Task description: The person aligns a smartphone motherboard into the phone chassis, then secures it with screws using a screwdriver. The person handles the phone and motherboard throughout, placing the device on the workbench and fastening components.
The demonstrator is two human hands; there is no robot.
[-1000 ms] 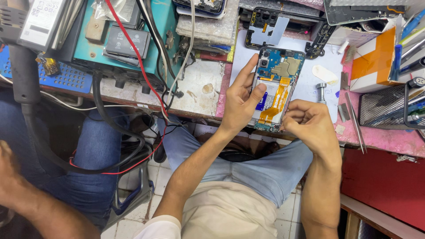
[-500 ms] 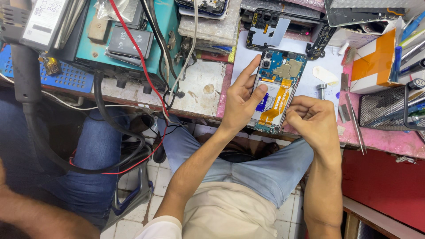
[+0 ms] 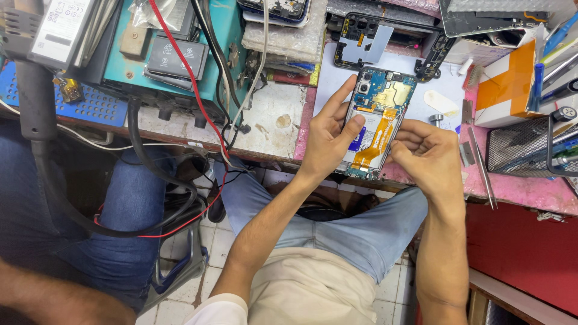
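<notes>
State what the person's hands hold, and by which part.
An opened phone: the left hand grips its left long edge, the right hand its lower right edge.

We see a white rectangular label [image 3: 60, 27] on a grey box at the top left, a black battery [image 3: 177, 57] with a pale label on the teal unit, and an orange-and-white carton [image 3: 509, 84] at right.
</notes>
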